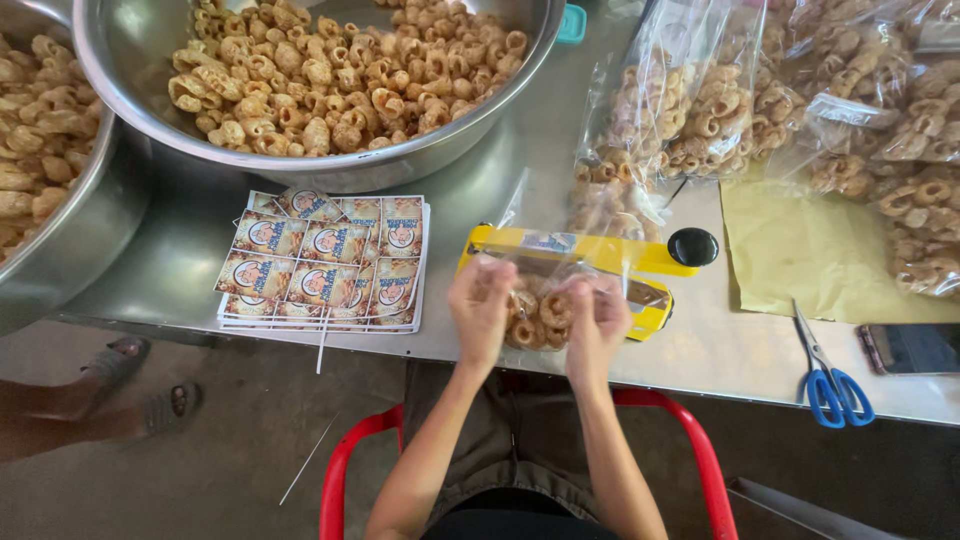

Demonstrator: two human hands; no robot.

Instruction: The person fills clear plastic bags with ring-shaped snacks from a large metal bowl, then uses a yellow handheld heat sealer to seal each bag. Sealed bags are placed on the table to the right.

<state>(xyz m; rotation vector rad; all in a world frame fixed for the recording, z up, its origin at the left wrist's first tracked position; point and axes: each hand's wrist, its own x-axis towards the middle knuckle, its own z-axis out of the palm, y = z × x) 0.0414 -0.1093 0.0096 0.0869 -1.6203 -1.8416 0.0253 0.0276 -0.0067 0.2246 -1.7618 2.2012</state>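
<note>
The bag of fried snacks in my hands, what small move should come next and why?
Probably slide the bag mouth under the yellow sealer bar. Both hands, left hand and right hand, grip the filled bag right before it, apparently unsealed.
</note>
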